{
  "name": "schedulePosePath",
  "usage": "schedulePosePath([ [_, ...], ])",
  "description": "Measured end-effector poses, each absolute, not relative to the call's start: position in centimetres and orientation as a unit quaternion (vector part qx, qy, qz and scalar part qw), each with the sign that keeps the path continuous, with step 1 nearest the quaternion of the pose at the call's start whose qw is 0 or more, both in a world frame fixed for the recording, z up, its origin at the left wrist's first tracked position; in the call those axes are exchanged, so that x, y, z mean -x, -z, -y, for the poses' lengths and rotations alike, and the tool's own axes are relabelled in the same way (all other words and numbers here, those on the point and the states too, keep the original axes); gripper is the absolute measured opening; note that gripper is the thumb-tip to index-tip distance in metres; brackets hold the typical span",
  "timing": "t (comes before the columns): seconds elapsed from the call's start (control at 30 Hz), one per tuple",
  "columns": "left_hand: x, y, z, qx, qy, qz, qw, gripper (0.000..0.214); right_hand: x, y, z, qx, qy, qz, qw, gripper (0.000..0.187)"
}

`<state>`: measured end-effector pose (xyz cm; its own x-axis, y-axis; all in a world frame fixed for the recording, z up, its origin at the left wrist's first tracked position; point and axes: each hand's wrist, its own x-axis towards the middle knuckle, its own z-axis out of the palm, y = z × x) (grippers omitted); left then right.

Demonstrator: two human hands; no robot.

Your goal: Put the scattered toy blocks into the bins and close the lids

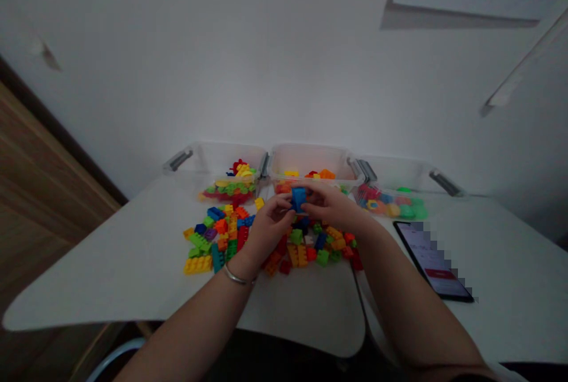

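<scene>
My left hand (268,231) and my right hand (332,207) meet above the middle of the table, both pinching a blue plastic toy brick (299,199) by its sides. The brick stands upright between my fingertips, and part of it is hidden by them. Right beneath my hands lies a loose spread of multicoloured toy bricks (235,240), partly covered by my left hand and wrist. A metal bangle (238,277) circles my left wrist.
Several clear plastic bins with grey clip handles stand in a row at the back of the white table (133,275): left (213,160), middle (308,160), right (394,172). All hold coloured toy pieces. A smartphone (432,264) lies to the right. A white wall rises behind.
</scene>
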<state>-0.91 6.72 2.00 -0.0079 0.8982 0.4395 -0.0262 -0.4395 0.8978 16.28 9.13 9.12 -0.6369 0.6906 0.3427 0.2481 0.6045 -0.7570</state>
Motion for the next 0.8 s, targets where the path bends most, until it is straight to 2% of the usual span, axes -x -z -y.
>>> schedulePosePath([
  [0.1,0.9,-2.3,-6.5,-0.567,-0.619,-0.37,0.399,0.015,-16.6,-9.4,-9.2,0.314,-0.311,0.807,0.392,0.039],
  [0.27,1.0,-1.8,-6.5,-0.569,-0.612,-0.391,0.386,0.012,-18.4,-9.6,-10.3,0.401,-0.129,0.7,0.576,0.041],
  [0.4,0.9,-1.2,-6.7,-0.557,-0.628,-0.384,0.384,0.024,-20.3,-8.9,-12.2,0.446,-0.038,0.65,0.614,0.042],
  [0.5,0.8,-1.1,-6.7,-0.56,-0.628,-0.375,0.389,0.026,-21.3,-8.2,-13.4,0.467,-0.074,0.668,0.575,0.04],
  [0.6,0.8,-1.3,-6.7,-0.567,-0.622,-0.374,0.39,0.023,-21.3,-8.0,-13.7,0.481,-0.092,0.722,0.488,0.037],
  [0.8,0.8,-1.4,-6.5,-0.555,-0.626,-0.398,0.376,0.022,-20.2,-8.8,-12.7,0.529,0.039,0.801,0.278,0.041],
])
